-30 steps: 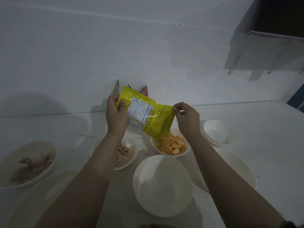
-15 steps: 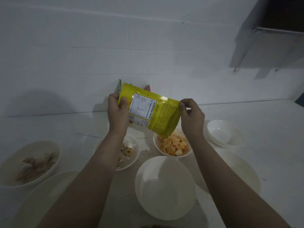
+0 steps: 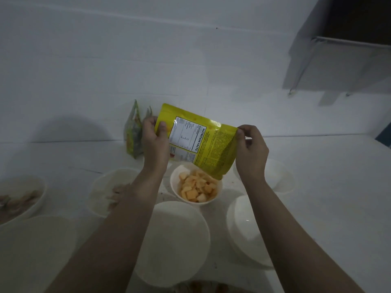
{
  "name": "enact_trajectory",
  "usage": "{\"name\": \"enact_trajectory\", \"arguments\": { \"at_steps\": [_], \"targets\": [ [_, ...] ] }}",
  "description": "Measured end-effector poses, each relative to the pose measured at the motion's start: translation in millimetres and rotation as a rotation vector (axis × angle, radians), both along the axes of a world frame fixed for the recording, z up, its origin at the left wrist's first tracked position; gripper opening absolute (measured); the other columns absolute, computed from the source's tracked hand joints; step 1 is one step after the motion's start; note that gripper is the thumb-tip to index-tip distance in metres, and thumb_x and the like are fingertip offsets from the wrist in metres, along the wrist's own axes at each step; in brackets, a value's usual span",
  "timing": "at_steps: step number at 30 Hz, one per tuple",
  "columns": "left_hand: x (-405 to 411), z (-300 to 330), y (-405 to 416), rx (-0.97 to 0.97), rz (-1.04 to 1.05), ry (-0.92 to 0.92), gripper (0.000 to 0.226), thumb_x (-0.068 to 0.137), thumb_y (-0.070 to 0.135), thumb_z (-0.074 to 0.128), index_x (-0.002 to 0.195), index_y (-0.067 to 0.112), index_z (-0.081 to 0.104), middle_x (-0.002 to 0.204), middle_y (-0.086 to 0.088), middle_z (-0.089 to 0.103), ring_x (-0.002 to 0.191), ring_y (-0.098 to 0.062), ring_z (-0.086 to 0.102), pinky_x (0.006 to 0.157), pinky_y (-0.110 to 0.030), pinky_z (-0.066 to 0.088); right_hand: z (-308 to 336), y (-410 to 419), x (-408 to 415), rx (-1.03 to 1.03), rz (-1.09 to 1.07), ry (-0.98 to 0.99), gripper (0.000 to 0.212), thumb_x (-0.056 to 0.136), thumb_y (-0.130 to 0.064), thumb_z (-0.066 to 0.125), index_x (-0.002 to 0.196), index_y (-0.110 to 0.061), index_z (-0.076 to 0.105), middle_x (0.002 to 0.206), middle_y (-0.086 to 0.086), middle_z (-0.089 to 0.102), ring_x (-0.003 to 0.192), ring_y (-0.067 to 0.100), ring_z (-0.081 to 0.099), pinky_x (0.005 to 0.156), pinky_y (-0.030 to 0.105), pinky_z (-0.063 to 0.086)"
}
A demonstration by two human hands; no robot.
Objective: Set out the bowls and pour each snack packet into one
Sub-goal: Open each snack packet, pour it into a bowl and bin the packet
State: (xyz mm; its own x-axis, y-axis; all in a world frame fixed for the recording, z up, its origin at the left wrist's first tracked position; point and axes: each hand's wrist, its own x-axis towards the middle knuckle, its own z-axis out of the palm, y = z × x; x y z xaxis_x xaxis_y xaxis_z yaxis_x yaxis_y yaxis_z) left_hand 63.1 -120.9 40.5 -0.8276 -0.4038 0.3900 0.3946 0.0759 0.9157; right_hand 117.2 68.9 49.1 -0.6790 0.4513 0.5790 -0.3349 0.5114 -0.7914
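At frame centre, the left hand (image 3: 155,142) has its grip clamped on the sealed end of a glossy yellow foil snack pouch (image 3: 203,144), thumb across the printed back. The right hand (image 3: 251,149) pinches the pouch's upper right corner between thumb and fingertips. The pouch hangs tilted, its lower corner just above a small round white bowl (image 3: 175,187) heaped with pale orange cube-shaped snack pieces (image 3: 197,188). A larger smooth white bowl (image 3: 173,244) sits below on the white tabletop (image 3: 338,187). A crinkled green packet (image 3: 133,134) stands against the wall, left of centre.
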Motion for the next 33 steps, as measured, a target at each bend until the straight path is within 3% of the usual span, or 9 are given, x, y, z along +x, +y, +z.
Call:
{"name": "enact_trajectory", "arguments": {
  "at_steps": [2,5,12,16,21,24,28,33],
  "targets": [
    [4,-1,25,0.018,0.009,-0.008,0.003,0.100,0.013,0.046,0.103,0.015,0.047,0.088,0.005,0.058,0.064,0.014,0.054,0.054,-0.005,0.040,1,27,2,0.004,0.012,-0.013,0.014,0.098,-0.015,0.052,0.091,-0.025,0.059,0.085,-0.018,0.061,0.077,0.012,0.056,0.064,0.006,0.038],
    [8,-4,68,0.016,0.017,-0.030,0.003,0.099,0.017,0.047,0.102,0.019,0.048,0.089,0.013,0.059,0.076,0.006,0.055,0.069,-0.019,0.044,6,71,4,0.012,0.015,-0.019,0.014,0.098,-0.015,0.052,0.091,-0.026,0.059,0.087,-0.015,0.063,0.079,0.014,0.058,0.065,0.005,0.039],
    [14,-13,155,-0.059,0.053,-0.033,0.002,0.099,0.015,0.046,0.101,0.016,0.047,0.084,0.012,0.054,0.070,0.005,0.052,0.058,-0.006,0.038,-6,161,3,0.030,0.025,-0.056,0.012,0.099,-0.016,0.051,0.095,-0.021,0.062,0.088,-0.013,0.063,0.078,0.007,0.057,0.063,0.004,0.039],
    [11,-24,183,-0.082,0.082,-0.068,0.004,0.098,0.019,0.046,0.101,0.017,0.047,0.083,0.013,0.053,0.073,-0.004,0.051,0.068,-0.025,0.043,-19,191,-1,0.023,0.054,-0.087,0.012,0.099,-0.015,0.051,0.096,-0.018,0.063,0.086,-0.015,0.061,0.078,0.000,0.056,0.064,0.006,0.040],
    [4,-22,202,-0.143,0.101,-0.044,0.009,0.097,0.022,0.048,0.102,0.015,0.051,0.080,0.014,0.053,0.079,-0.015,0.050,0.077,-0.039,0.046,-25,219,-13,0.123,0.137,-0.208,0.012,0.095,-0.013,0.055,0.091,-0.019,0.065,0.085,-0.012,0.065,0.075,0.006,0.057,0.064,0.007,0.038],
    [1,-20,208,-0.151,0.103,-0.050,0.004,0.094,0.028,0.049,0.097,0.026,0.049,0.079,0.013,0.054,0.077,-0.017,0.052,0.075,-0.050,0.051,-25,228,-19,0.152,0.174,-0.254,0.013,0.091,-0.014,0.058,0.086,-0.021,0.066,0.086,-0.010,0.068,0.070,0.003,0.057,0.066,0.013,0.041],
    [2,-18,212,-0.191,0.103,-0.031,0.002,0.097,0.023,0.048,0.097,0.021,0.048,0.078,0.013,0.052,0.074,-0.012,0.049,0.076,-0.041,0.047,-31,231,-22,0.097,0.174,-0.262,0.013,0.091,-0.012,0.058,0.085,-0.019,0.067,0.086,-0.009,0.067,0.063,0.005,0.054,0.064,0.014,0.040],
    [1,-15,211,-0.203,0.104,-0.025,0.010,0.098,0.024,0.048,0.101,0.014,0.050,0.082,0.013,0.053,0.078,-0.014,0.050,0.076,-0.038,0.045,-39,237,-21,-0.030,0.172,-0.279,0.013,0.091,-0.011,0.056,0.086,-0.016,0.067,0.085,-0.011,0.066,0.070,0.000,0.056,0.064,0.007,0.040]
  ]
}}
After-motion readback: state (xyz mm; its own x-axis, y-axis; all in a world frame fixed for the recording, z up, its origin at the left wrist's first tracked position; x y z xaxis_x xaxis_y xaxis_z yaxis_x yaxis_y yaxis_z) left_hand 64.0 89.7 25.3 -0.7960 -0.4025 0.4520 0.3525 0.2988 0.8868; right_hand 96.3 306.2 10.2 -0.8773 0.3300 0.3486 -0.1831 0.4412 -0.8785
